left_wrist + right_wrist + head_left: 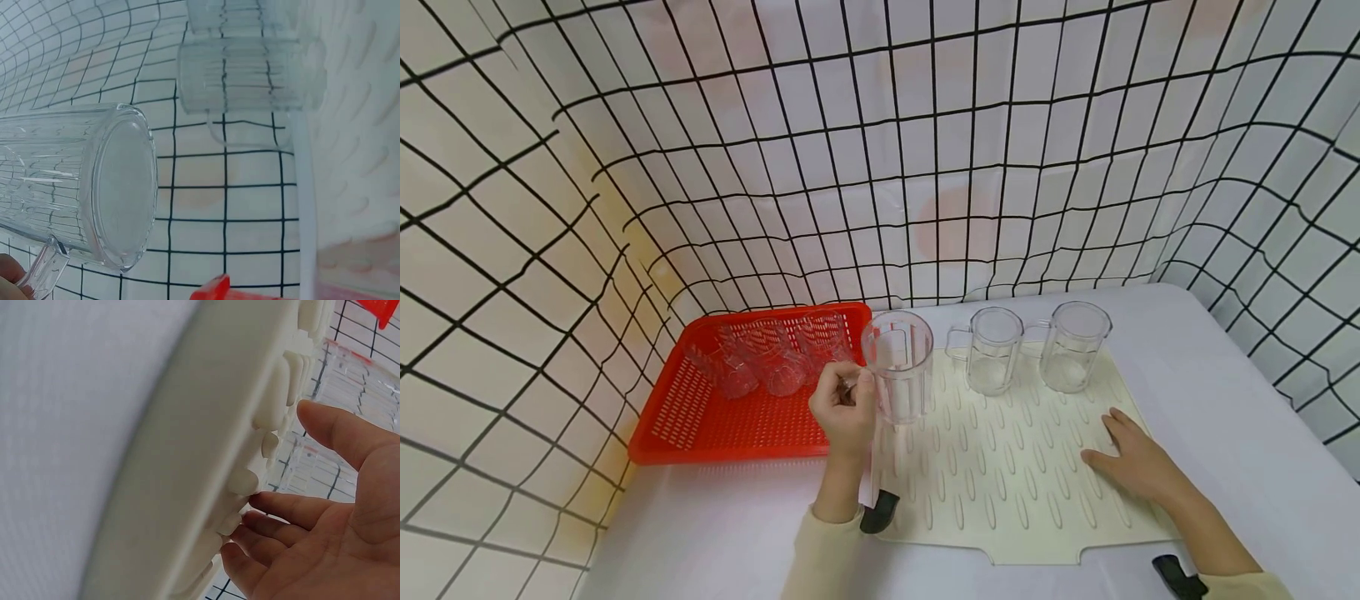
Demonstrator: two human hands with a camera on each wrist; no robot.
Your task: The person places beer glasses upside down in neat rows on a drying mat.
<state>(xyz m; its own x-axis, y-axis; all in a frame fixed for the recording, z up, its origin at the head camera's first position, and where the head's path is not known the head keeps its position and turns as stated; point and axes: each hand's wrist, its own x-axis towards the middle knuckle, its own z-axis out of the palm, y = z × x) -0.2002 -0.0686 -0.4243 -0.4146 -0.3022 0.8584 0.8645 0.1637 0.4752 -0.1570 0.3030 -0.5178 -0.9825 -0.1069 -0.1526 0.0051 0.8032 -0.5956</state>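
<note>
My left hand grips the handle of a clear glass mug, held upright over the left edge of the cream ridged drying mat. In the left wrist view the base of this mug shows clear of the mat. Two more clear mugs, a middle one and a right one, stand upright at the mat's back with handles to the left. My right hand rests on the mat's right side, fingers spread. In the right wrist view its fingertips touch the mat's ridges.
A red perforated basket stands left of the mat, with several clear glass mugs lying tilted inside. Black grid netting over white sheeting rises behind and at both sides of the white table.
</note>
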